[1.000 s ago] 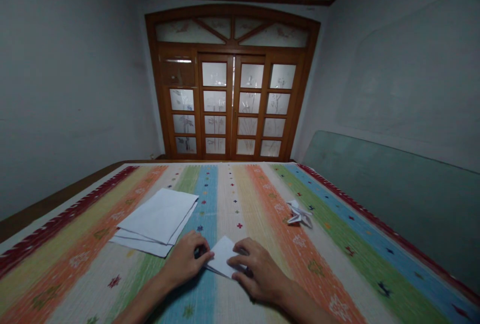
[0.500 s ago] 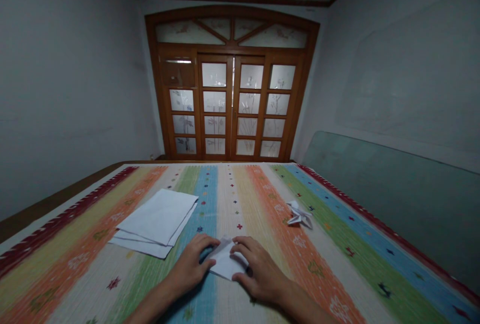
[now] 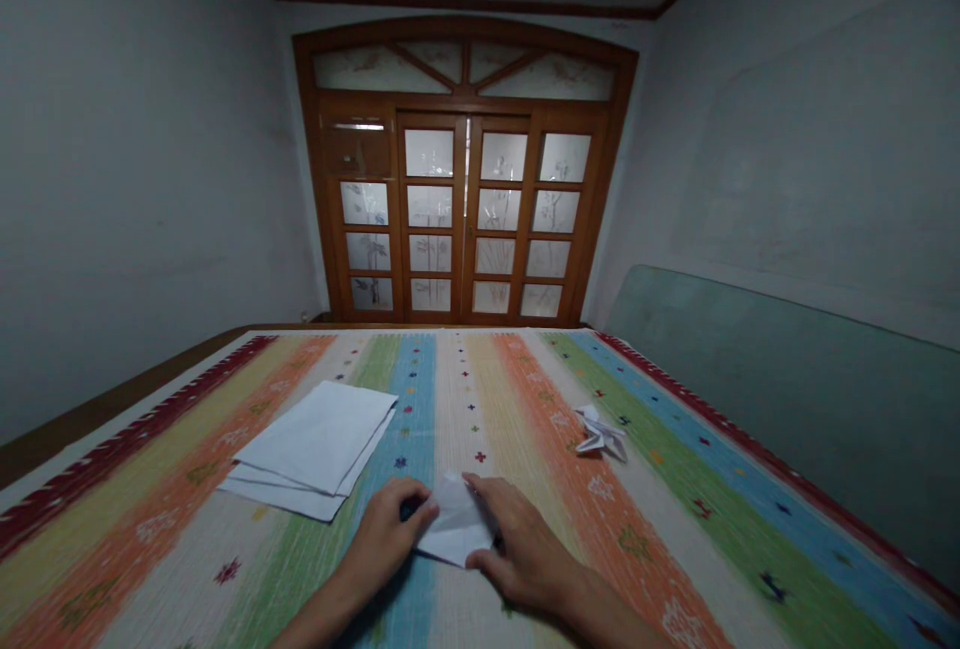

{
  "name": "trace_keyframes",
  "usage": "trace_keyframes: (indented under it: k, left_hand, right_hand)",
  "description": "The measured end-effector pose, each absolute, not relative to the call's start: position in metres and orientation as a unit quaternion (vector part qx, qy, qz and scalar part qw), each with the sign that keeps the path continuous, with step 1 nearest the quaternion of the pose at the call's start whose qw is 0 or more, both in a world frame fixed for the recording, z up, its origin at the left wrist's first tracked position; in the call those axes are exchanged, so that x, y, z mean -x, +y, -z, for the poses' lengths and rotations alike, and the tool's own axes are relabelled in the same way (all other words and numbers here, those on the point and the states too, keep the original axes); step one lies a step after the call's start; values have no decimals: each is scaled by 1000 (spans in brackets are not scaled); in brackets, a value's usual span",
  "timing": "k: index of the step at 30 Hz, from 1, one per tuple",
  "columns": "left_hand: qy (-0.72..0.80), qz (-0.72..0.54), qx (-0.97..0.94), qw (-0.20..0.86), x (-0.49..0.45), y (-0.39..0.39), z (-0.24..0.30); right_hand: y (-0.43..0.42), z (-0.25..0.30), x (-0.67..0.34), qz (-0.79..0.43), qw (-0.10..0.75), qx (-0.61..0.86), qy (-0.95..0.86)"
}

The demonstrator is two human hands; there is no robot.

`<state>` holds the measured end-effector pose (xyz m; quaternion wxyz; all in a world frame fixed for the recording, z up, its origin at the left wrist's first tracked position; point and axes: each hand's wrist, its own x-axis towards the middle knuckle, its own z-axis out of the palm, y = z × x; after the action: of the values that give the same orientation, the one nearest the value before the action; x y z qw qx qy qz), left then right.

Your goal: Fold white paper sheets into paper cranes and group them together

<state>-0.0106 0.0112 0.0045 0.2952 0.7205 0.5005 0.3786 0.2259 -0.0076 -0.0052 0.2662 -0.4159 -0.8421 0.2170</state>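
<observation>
A small folded sheet of white paper (image 3: 456,525) lies between my two hands, just above or on the striped cloth. My left hand (image 3: 394,519) is closed on its left edge, with thumb and curled forefinger together there. At the right edge, my right hand (image 3: 517,539) grips the paper, its fingers along the far side and its thumb at the near corner. Part of the paper's right side is hidden under those fingers. To the right sits a folded white paper figure (image 3: 601,434) with pointed ends, apart from both hands.
A stack of several white paper sheets (image 3: 319,439) lies to the left of my hands. The table wears a striped cloth (image 3: 457,389). Beyond its far edge stand wooden doors with glass panes (image 3: 466,219). A pale green panel (image 3: 750,359) leans along the right wall.
My left thumb and forefinger have come together at the paper's left edge. The right fingers have straightened along the far side, uncovering more of the paper. The stack and the figure stay put.
</observation>
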Motion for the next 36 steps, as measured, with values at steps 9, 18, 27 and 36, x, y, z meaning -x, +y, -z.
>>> trace_keyframes:
  k: [9, 18, 27, 36]
  left_hand:
    - [487, -380, -709, 339, 4, 10, -6]
    - [438, -418, -769, 207, 5, -4, -13]
    - [383, -411, -824, 76, 8, -8, -12]
    - [341, -379, -857, 69, 14, -10, -18]
  right_hand:
    - [-9, -5, -225, -219, 256, 412, -847]
    - [-7, 2, -225, -210, 249, 415, -849]
    - [-12, -6, -223, -219, 257, 412, -847]
    - [-9, -3, -224, -215, 241, 416, -850]
